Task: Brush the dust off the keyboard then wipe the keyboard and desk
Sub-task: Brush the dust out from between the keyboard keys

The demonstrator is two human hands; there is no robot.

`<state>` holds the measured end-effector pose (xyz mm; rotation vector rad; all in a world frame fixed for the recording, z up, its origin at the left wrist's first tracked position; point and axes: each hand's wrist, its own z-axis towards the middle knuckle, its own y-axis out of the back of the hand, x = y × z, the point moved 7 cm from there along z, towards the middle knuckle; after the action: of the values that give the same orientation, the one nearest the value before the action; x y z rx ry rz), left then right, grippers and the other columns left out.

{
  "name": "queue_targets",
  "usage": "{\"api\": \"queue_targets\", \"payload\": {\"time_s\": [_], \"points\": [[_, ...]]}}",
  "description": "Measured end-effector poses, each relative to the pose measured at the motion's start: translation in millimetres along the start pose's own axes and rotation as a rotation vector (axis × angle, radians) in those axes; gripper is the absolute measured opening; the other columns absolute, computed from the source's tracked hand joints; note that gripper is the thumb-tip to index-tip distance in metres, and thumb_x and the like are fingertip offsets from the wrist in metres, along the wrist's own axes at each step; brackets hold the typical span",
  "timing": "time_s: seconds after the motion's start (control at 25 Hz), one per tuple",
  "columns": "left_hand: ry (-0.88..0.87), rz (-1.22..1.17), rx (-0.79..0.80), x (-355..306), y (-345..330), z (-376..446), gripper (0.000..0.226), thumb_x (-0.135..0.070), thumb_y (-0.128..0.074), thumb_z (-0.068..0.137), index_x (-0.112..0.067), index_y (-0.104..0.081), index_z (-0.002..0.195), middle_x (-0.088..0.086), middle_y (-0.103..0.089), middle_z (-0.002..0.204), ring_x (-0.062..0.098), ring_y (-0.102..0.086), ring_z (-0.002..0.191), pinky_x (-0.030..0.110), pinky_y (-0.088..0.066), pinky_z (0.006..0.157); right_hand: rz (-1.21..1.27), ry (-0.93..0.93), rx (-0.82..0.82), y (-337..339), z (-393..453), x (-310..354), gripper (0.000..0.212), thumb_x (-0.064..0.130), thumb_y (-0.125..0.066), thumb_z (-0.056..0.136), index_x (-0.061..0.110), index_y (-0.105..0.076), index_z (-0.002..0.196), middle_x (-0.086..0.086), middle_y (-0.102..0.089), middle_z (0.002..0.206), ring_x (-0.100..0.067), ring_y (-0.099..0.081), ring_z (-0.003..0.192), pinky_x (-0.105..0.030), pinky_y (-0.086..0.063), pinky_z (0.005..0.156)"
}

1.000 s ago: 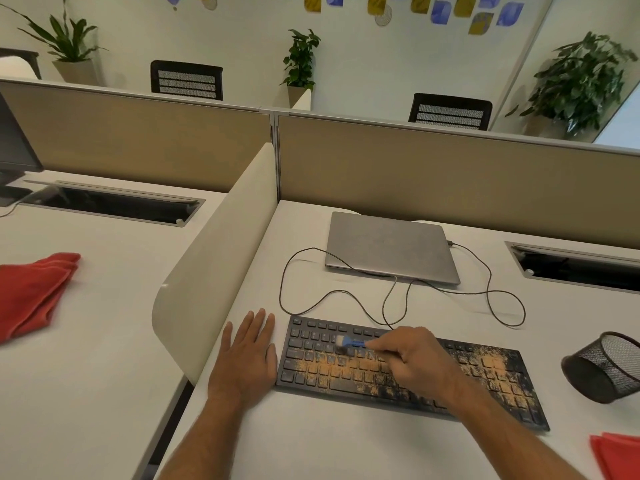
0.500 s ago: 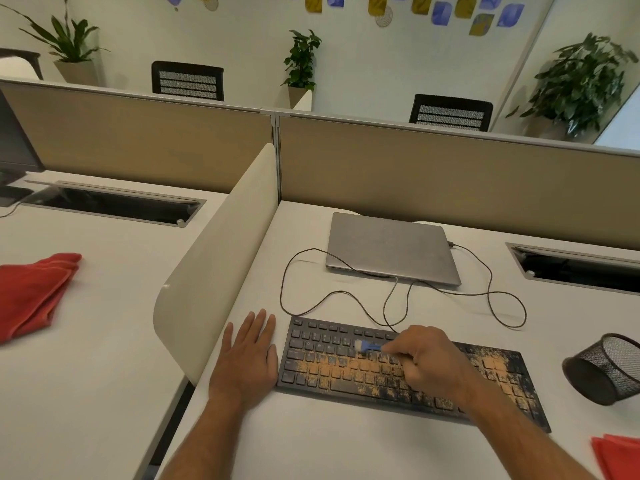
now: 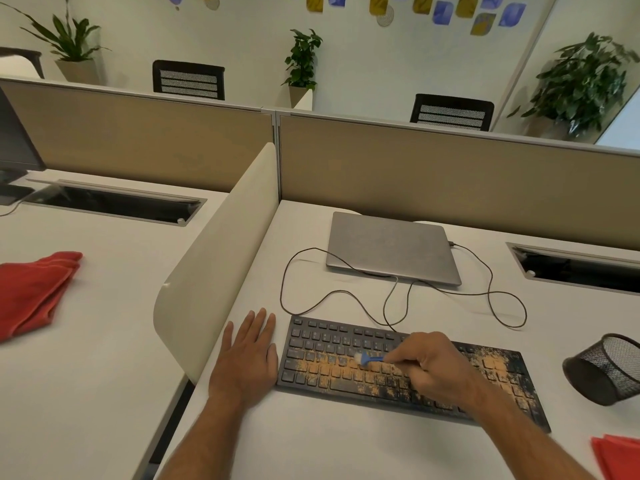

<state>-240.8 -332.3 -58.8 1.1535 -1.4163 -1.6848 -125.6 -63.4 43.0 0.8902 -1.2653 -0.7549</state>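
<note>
A black keyboard (image 3: pixel 322 341) lies on the white desk (image 3: pixel 311 441), with orange dust spread over its middle and right keys. My right hand (image 3: pixel 436 367) pinches a small blue brush (image 3: pixel 369 359), whose pale bristle tip touches the keys near the keyboard's middle. My left hand (image 3: pixel 247 356) rests flat on the desk with straight fingers, touching the keyboard's left edge. A red cloth (image 3: pixel 618 455) shows at the bottom right corner of the desk.
A shut grey laptop (image 3: pixel 391 247) lies behind the keyboard, its thin cable (image 3: pixel 311 303) looping across the desk. A black mesh pen cup (image 3: pixel 607 368) lies tipped at the right. A curved cream divider (image 3: pixel 214 265) stands at the left, with another red cloth (image 3: pixel 31 289) beyond it.
The brush tip has swept a short way right and then back left over the middle keys with my right hand. My left hand has stayed flat beside the keyboard.
</note>
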Motion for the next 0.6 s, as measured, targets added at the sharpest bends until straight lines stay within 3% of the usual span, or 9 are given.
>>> {"api": "queue_targets", "payload": {"time_s": [0.12,0.2,0.28,0.4,0.6], "points": [[-0.003,0.005,0.004,-0.2,0.3,-0.1,0.078,-0.048,0.006,0.087,-0.024,-0.005,0.16,-0.008,0.002,0.167,0.01,0.01,0.153,0.042,0.012,0.124,0.033,-0.021,-0.095,7.7,2.3,-2.4,0.026,0.01,-0.065,0.08,0.024,-0.075,0.1,0.013,-0.073,0.086,-0.003,-0.063,0.077,-0.02,-0.055,0.066],[-0.002,0.011,0.011,-0.4,0.1,0.1,0.078,-0.048,0.007,0.087,-0.024,-0.004,0.16,-0.008,0.003,0.167,0.01,0.011,0.153,0.042,0.011,0.124,-0.04,0.005,-0.046,2.7,2.7,1.2,0.028,0.01,-0.064,0.081,0.024,-0.074,0.103,0.012,-0.073,0.088,-0.005,-0.062,0.079,-0.027,-0.055,0.068],[-0.002,0.016,0.013,-0.3,-0.3,-0.2,0.078,-0.048,0.007,0.087,-0.024,-0.003,0.16,-0.008,0.003,0.167,0.01,0.012,0.153,0.042,0.011,0.124,-0.047,0.047,-0.009,0.1,1.2,4.6,0.027,0.01,-0.064,0.08,0.025,-0.074,0.101,0.013,-0.073,0.085,-0.005,-0.062,0.078,-0.025,-0.055,0.066],[-0.002,0.016,0.011,-0.2,-0.1,0.2,0.078,-0.048,0.007,0.087,-0.024,-0.004,0.16,-0.007,0.002,0.167,0.01,0.011,0.153,0.042,0.011,0.124,0.051,-0.001,-0.087,6.5,2.0,-2.6,0.026,0.011,-0.064,0.079,0.026,-0.075,0.098,0.015,-0.072,0.085,0.0,-0.064,0.077,-0.018,-0.055,0.066],[0.001,0.016,0.011,0.3,-0.6,0.3,0.077,-0.048,0.006,0.087,-0.025,-0.005,0.16,-0.008,0.003,0.167,0.01,0.01,0.153,0.042,0.011,0.124,0.001,-0.006,-0.035,2.1,2.2,0.2,0.026,0.007,-0.067,0.081,0.023,-0.075,0.099,0.011,-0.073,0.088,-0.003,-0.063,0.078,-0.026,-0.056,0.069]]}}
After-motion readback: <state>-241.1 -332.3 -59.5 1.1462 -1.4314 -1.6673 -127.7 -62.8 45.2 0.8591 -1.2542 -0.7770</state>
